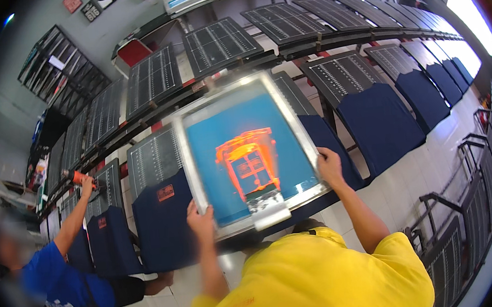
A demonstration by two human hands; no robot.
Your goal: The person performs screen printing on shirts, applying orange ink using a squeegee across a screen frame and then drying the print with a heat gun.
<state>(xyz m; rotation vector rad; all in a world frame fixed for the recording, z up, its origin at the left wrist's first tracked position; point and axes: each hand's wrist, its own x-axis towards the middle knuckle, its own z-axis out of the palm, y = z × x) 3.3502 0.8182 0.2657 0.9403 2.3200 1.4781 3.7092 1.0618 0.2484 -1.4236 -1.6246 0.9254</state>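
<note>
Both of my hands hold a silk-screen frame (304,129) with pale metal sides and blue mesh, one hand on each side. My left hand (201,220) is closed around its lower left corner. On the right side, my right hand (329,165) grips the frame near its lower corner. Bright orange ink (240,149) lies smeared over the middle of the mesh. A squeegee (270,211) with a pale handle rests inside, against the frame's near edge. Dark blue fabric pieces (167,219) lie on the boards beneath and beside the frame; one carries a small orange print.
Rows of black printing boards (222,44) with white marks run across the room. More blue fabric (375,124) covers boards to the right. At left, a co-worker in a blue shirt (69,274) holds an orange tool (77,179) over a board. Metal racks (438,207) stand at right.
</note>
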